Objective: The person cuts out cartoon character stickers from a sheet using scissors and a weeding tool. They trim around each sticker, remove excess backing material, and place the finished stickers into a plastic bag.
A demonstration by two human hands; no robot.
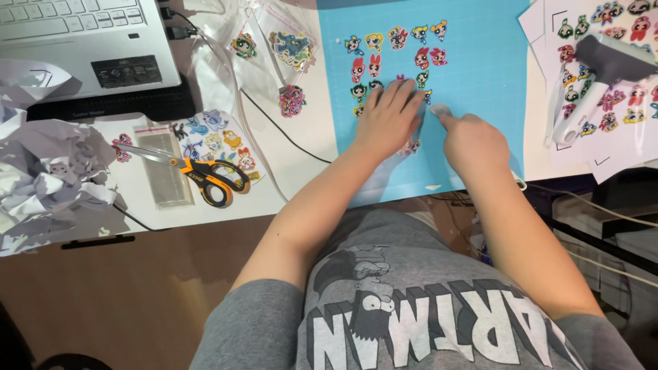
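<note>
Cluttered desk: left hand point(388, 118) flat on blue mat point(473, 62), right hand point(473, 140) seemingly pinching a sticker

Person wears a grey heathered short-sleeved T-shirt point(411, 301); sleeves end above the elbows. Chest print: dark cartoon figure over large white block letters with dark shadow edges. Both forearms and hands bare: no rings, watch or bracelets seen.
</note>
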